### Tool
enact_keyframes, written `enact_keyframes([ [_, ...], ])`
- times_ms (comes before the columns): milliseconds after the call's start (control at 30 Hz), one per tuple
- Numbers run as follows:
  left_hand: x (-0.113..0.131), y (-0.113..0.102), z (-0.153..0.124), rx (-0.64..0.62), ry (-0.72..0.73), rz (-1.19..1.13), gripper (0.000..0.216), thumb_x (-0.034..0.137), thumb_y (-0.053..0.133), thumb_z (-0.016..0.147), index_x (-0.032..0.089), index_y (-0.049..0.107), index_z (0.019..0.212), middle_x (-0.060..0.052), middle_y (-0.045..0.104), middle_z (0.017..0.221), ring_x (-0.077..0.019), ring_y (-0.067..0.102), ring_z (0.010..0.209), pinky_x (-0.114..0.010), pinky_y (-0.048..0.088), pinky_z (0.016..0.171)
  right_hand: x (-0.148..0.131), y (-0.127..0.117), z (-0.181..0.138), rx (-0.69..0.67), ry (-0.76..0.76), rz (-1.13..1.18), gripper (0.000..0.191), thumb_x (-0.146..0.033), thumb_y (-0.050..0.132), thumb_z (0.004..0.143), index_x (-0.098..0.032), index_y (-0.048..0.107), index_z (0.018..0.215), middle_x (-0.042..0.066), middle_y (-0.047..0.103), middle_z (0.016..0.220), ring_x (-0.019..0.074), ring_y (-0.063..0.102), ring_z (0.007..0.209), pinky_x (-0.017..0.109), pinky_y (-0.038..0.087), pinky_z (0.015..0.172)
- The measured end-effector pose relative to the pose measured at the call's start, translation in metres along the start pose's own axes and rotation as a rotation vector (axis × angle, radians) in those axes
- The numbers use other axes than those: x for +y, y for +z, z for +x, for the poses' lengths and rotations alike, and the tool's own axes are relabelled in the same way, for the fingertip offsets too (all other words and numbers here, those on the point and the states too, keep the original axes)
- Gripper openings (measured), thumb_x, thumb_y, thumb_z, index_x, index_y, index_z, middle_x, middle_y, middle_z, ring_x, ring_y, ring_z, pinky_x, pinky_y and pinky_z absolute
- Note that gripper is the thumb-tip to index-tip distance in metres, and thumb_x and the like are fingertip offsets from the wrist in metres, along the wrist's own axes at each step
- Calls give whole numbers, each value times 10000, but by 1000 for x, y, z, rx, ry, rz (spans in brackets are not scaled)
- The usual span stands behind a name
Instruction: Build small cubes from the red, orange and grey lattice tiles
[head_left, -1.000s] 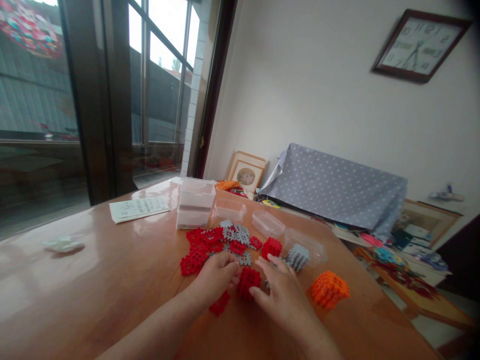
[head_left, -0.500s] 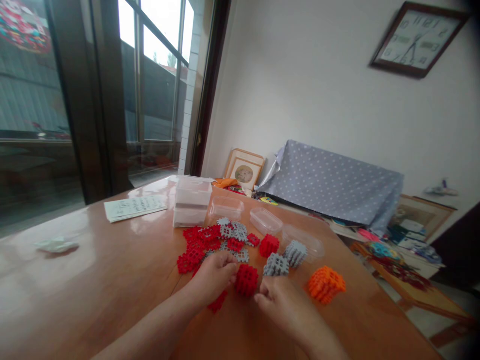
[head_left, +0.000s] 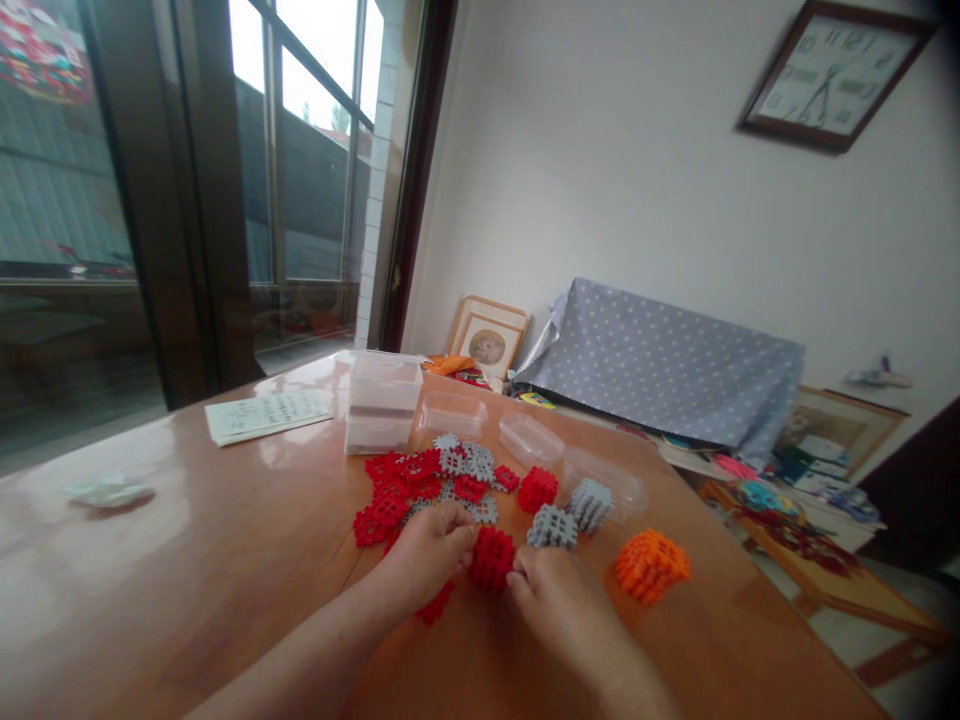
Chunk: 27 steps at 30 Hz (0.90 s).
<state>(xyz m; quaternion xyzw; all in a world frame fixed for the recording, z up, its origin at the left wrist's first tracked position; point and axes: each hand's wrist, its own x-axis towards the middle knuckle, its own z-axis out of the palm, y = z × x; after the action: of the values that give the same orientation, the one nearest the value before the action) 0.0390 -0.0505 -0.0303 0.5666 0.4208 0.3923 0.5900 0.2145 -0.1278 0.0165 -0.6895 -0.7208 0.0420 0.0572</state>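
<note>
Between my two hands stands a red stack of notched plastic building pieces (head_left: 493,560). The curled fingers of my left hand (head_left: 429,552) grip its left side. From the right, my right hand (head_left: 559,592) pinches the near right edge of the same stack. Just beyond my right hand is a grey stack (head_left: 553,527), with a second grey stack (head_left: 591,505) and a smaller red stack (head_left: 538,489) behind it. Loose red pieces (head_left: 390,500) and grey pieces (head_left: 478,462) lie in a heap beyond my left hand, which partly hides them.
An orange stack (head_left: 652,566) sits to the right on the wooden table (head_left: 187,560). Clear plastic containers (head_left: 531,440) and a lidded box (head_left: 384,400) stand farther back. Written papers (head_left: 268,414) and a crumpled wrapper (head_left: 109,491) lie to the left.
My right hand has moved slightly left, from beside the red stack onto its right edge. My left hand has kept its grip there, and the view has shifted slightly.
</note>
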Motion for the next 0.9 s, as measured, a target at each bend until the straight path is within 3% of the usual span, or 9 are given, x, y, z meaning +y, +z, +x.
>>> enact_keyframes([
  [400, -10, -4, 3, 3, 85, 32, 97, 260, 592, 774, 197, 649, 727, -17, 622, 667, -154, 565, 622, -241, 403, 572, 1, -1, 0, 4, 15, 73, 191, -248, 557, 931, -218, 694, 801, 48, 751, 789, 180, 670, 718, 269, 261, 567],
  [567, -1, -14, 7, 97, 112, 26, 95, 259, 628, 737, 188, 668, 786, -21, 655, 705, -157, 578, 648, -250, 414, 604, -3, -12, -4, 43, 6, 78, 198, -282, 563, 942, -217, 642, 772, 21, 729, 741, 162, 643, 691, 259, 246, 577],
  [733, 12, -30, 11, 156, 125, 22, 127, 309, 611, 759, 186, 636, 784, -15, 665, 705, -150, 590, 640, -249, 420, 611, -28, -12, -10, 51, -133, 142, 173, -275, 548, 956, -233, 639, 815, -11, 732, 776, 148, 657, 691, 246, 302, 595],
  [900, 14, -39, 12, 186, 145, 57, 139, 297, 571, 794, 179, 637, 824, -31, 695, 762, -166, 636, 701, -257, 443, 651, -62, 8, -16, 18, -191, 94, 138, -354, 645, 903, -239, 706, 949, 39, 782, 902, 243, 736, 836, 289, 427, 692],
])
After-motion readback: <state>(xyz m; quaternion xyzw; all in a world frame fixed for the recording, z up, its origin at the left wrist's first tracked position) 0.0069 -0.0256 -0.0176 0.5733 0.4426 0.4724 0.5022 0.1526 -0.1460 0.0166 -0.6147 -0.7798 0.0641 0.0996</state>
